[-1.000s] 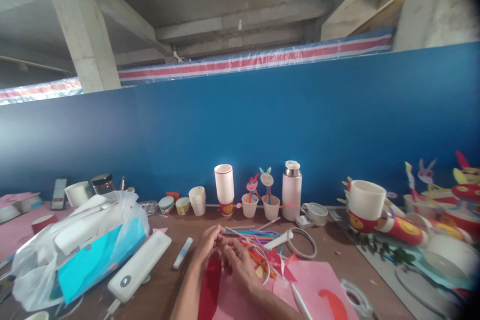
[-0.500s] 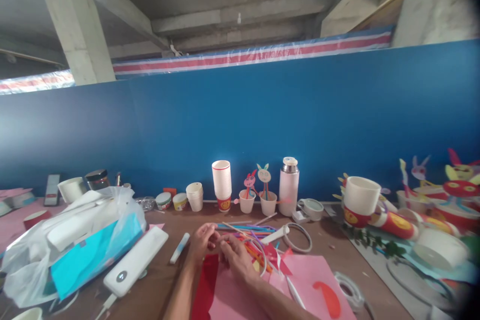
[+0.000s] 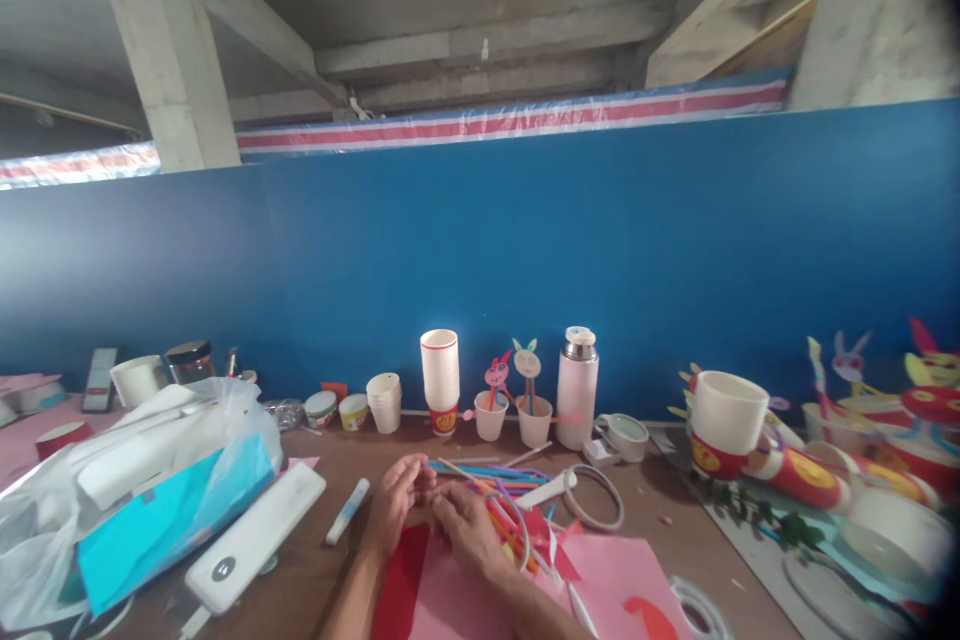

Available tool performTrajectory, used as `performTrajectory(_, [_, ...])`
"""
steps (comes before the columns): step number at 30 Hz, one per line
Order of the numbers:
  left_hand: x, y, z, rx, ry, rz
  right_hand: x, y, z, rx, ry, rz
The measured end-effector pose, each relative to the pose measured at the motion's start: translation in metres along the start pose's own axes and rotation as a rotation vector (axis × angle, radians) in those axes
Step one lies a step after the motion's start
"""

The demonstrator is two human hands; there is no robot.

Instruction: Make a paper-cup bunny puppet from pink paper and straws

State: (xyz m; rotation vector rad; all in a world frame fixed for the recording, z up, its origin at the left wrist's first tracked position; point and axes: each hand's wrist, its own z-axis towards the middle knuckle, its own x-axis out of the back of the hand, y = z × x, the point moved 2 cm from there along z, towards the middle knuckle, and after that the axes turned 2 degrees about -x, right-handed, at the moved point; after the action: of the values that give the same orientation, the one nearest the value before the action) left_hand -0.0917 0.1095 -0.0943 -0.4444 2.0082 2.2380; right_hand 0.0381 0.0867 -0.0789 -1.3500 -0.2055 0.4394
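Observation:
My left hand (image 3: 397, 502) is raised over the table's middle, its fingers curled together. Close beside it on the right is my right hand (image 3: 469, 525), with thumb and fingers pressed together. Whatever lies between the fingertips is too small to make out. Under my forearms are a red sheet (image 3: 401, 575) and pink paper (image 3: 615, 565). Colored pipe cleaners (image 3: 480, 471) lie just beyond my hands, with red paper scraps (image 3: 541, 532) to the right. A glue stick (image 3: 347, 512) rests left of my left hand.
A stack of paper cups (image 3: 440, 370), two small cups with paper rabbit figures (image 3: 527, 360) and a pink thermos (image 3: 577, 400) stand along the blue partition (image 3: 480, 240). A white power bank (image 3: 255, 540) and plastic bag (image 3: 45, 530) are left; larger cups (image 3: 729, 410) stand right.
The view has shifted slightly, so the table items sit a little lower. My hands stay close together, with little change in their pose.

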Motion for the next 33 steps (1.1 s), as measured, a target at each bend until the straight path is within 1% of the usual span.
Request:
performTrajectory(4, [-0.002,-0.001,-0.001,-0.019,-0.013,0.059,0.000,0.009,0.002,-0.021,-0.039,-0.042])
performTrajectory(8, [-0.004,-0.002,-0.001,-0.026,-0.058,0.145,-0.002,0.014,0.004,-0.003,-0.059,-0.069])
performTrajectory(11, [-0.007,-0.003,-0.001,-0.020,-0.081,0.187,-0.001,0.014,0.003,0.004,-0.058,-0.122])
performTrajectory(14, [-0.009,-0.003,-0.001,-0.020,-0.087,0.209,0.000,0.011,0.002,-0.027,-0.052,-0.147])
performTrajectory(21, [-0.017,0.003,-0.007,-0.067,-0.053,0.195,-0.002,0.007,-0.003,-0.006,-0.061,-0.156])
performTrajectory(23, [-0.020,0.006,-0.009,-0.076,-0.044,0.176,-0.001,0.007,-0.004,0.015,-0.066,-0.189])
performTrajectory(25, [-0.023,0.011,-0.013,-0.078,-0.028,0.180,-0.002,0.004,-0.005,0.073,-0.048,-0.255])
performTrajectory(26, [-0.024,0.015,-0.014,-0.078,-0.020,0.197,-0.003,0.002,-0.005,0.114,-0.023,-0.290])
performTrajectory(28, [-0.025,0.021,-0.016,-0.082,-0.010,0.240,-0.005,-0.002,-0.005,0.148,-0.030,-0.375])
performTrajectory(30, [-0.025,0.021,-0.015,-0.058,-0.022,0.281,-0.004,-0.001,-0.005,0.142,-0.018,-0.320])
performTrajectory(33, [-0.025,0.013,-0.013,-0.009,-0.046,0.290,-0.001,0.000,-0.006,0.135,-0.008,-0.259])
